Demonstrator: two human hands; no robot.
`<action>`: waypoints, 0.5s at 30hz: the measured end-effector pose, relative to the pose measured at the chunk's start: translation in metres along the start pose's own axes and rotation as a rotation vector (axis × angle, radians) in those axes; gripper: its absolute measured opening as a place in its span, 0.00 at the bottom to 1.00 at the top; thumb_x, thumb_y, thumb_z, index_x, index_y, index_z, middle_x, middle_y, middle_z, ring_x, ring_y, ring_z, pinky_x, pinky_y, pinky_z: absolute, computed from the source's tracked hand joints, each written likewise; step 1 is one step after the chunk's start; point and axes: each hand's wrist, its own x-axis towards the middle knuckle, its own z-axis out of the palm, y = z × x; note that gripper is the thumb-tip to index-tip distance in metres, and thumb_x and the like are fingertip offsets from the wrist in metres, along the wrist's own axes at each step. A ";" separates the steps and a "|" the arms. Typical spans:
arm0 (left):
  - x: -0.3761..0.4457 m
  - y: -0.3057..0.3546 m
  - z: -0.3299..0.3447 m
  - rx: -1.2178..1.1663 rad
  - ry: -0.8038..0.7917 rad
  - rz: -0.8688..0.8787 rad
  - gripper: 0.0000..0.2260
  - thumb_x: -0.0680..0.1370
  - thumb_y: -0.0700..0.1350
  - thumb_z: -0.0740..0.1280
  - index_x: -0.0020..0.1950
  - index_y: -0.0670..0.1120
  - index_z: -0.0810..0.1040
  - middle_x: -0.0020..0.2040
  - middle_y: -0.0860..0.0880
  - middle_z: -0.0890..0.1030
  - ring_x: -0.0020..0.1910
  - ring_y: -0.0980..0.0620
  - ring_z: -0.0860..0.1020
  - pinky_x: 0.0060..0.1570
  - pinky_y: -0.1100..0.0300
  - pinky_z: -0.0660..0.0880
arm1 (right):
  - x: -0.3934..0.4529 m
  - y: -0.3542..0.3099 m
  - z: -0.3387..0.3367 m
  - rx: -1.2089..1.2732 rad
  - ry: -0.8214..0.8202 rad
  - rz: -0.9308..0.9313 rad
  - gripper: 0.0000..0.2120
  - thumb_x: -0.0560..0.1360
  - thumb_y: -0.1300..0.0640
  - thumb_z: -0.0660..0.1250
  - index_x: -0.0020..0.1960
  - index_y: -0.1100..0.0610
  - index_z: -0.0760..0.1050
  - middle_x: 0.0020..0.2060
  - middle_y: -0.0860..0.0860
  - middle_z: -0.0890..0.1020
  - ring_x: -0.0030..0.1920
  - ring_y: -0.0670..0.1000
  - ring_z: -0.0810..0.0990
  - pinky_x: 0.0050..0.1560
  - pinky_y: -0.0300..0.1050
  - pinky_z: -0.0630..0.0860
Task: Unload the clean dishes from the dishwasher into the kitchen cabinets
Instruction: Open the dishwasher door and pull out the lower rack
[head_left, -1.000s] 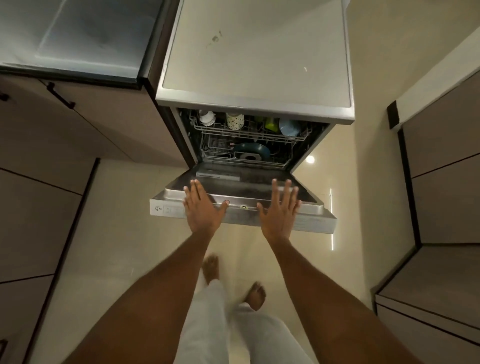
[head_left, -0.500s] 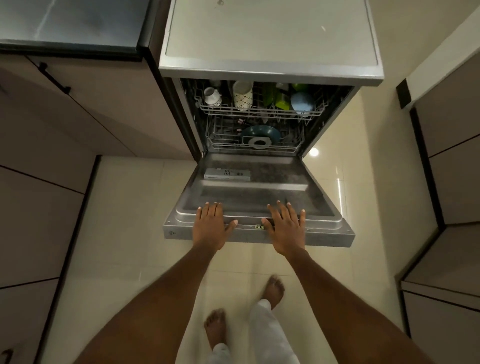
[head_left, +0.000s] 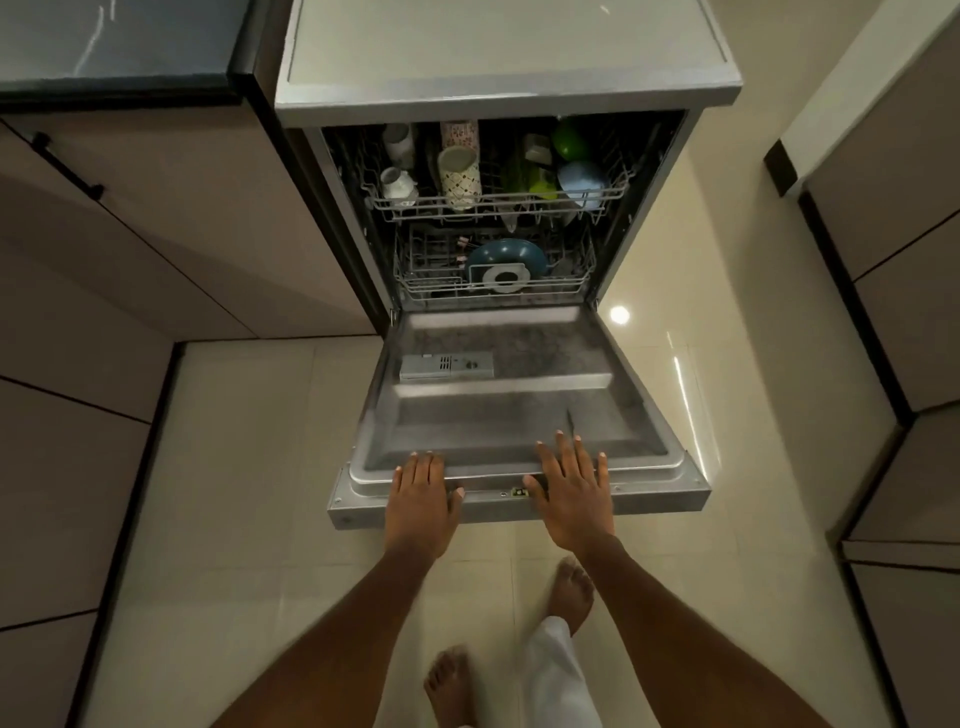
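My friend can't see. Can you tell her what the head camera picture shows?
Two hands, left and right, lie flat on the front edge of an open dishwasher door. Behind it, the top rack holds cups and green and blue bowls, and the bottom rack holds a blue dish. Bare feet stand on pale floor tiles.

Upper rack (head_left: 498, 200) carries white cups (head_left: 399, 183) at its left, a patterned mug (head_left: 460, 176) beside them, green pieces (head_left: 569, 139) and a pale blue bowl (head_left: 583, 182) at the right. Below, the lower rack (head_left: 431, 283) holds a dark blue dish (head_left: 506, 257) (standing on edge, behind a white round piece).
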 end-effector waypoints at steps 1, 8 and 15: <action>-0.003 -0.002 0.007 -0.005 -0.014 0.007 0.28 0.84 0.58 0.58 0.81 0.45 0.62 0.80 0.45 0.65 0.82 0.45 0.58 0.81 0.46 0.53 | -0.003 0.001 0.008 0.000 -0.008 0.001 0.33 0.83 0.33 0.41 0.83 0.46 0.59 0.84 0.53 0.56 0.84 0.59 0.51 0.82 0.64 0.46; -0.016 -0.021 0.060 0.013 -0.119 0.075 0.32 0.84 0.56 0.59 0.84 0.45 0.53 0.83 0.46 0.58 0.83 0.44 0.52 0.81 0.46 0.54 | -0.020 0.011 0.061 0.005 -0.118 0.010 0.37 0.80 0.32 0.36 0.84 0.47 0.53 0.85 0.53 0.50 0.84 0.58 0.43 0.82 0.64 0.42; -0.009 -0.044 0.128 0.099 -0.196 0.088 0.40 0.76 0.63 0.50 0.83 0.42 0.54 0.82 0.44 0.59 0.82 0.43 0.56 0.80 0.47 0.57 | -0.025 0.019 0.098 -0.009 -0.246 -0.002 0.35 0.84 0.35 0.52 0.85 0.47 0.48 0.85 0.53 0.46 0.84 0.59 0.42 0.82 0.64 0.40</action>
